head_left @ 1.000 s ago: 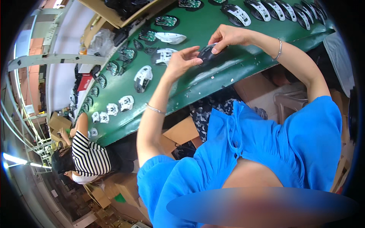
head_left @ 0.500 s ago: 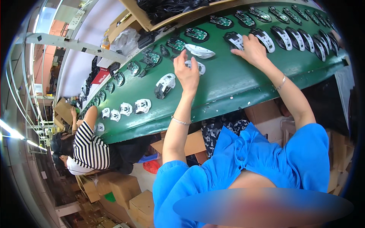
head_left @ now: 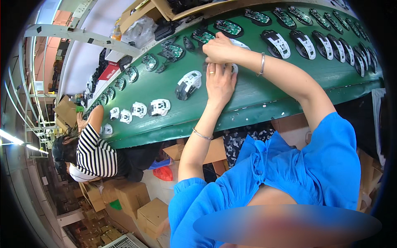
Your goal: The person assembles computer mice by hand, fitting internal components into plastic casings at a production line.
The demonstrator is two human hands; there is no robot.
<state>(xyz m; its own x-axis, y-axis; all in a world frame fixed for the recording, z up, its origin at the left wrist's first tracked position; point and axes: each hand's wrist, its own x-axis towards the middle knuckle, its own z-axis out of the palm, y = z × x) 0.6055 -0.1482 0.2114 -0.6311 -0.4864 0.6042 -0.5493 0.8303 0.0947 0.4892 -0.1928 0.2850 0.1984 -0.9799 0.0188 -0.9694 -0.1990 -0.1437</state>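
Observation:
My left hand (head_left: pixel 220 84) rests on a partly hidden white computer mouse (head_left: pixel 235 68) on the green work surface, fingers along it and thumb at its right side. Just beyond, my right hand (head_left: pixel 221 50) curls with its fingers pointing down at the near mouse; whatever they pinch is hidden. A white curved shell (head_left: pixel 240 44) shows partly behind the right hand. Mouse bases with green circuit boards (head_left: pixel 228 28) lie past the hands. To the left of my left hand sits a white-and-black mouse (head_left: pixel 188 85).
A row of black-and-white mice (head_left: pixel 304 44) runs off right, with circuit-board bases (head_left: pixel 284 18) behind it. White mouse parts (head_left: pixel 159 107) lie at left along the green work surface (head_left: pixel 248 93). A cardboard box (head_left: pixel 165 9) stands at the far edge. A person in a striped top (head_left: pixel 97 159) works at left.
My right hand has left the mouse at the row's left end and moved left, beside my left hand. The left hand has lowered onto the near mouse. The view has shifted slightly.

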